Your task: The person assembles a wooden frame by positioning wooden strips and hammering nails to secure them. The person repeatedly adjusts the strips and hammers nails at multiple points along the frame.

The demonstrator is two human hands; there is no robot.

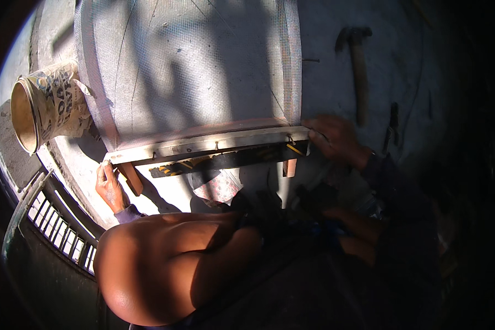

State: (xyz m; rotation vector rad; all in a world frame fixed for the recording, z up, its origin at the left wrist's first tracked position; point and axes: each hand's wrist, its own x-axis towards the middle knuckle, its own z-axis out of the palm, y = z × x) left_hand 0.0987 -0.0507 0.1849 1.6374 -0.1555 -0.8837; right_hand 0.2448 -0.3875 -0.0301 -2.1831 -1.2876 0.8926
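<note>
A wooden frame with wire mesh (203,71) over it stretches away in front of me. Its near side is a pale wooden bar (203,146) with several nails in its front face. My left hand (110,190) grips the bar's left end, with thumb and fingertips at the corner. In shadow, my right hand (335,140) is closed at the right end, fingertips against the corner. Under the bar runs a dark strip with yellow marks (225,160). Short wooden legs (131,179) show below, one near each end.
A worn pale bucket (55,104) lies on its side to the left. A hammer (358,77) rests on the shaded floor to the right, near a dark slim tool (393,124). A patterned cloth or bag (218,187) lies below the frame. At lower left stands a metal grille (58,225).
</note>
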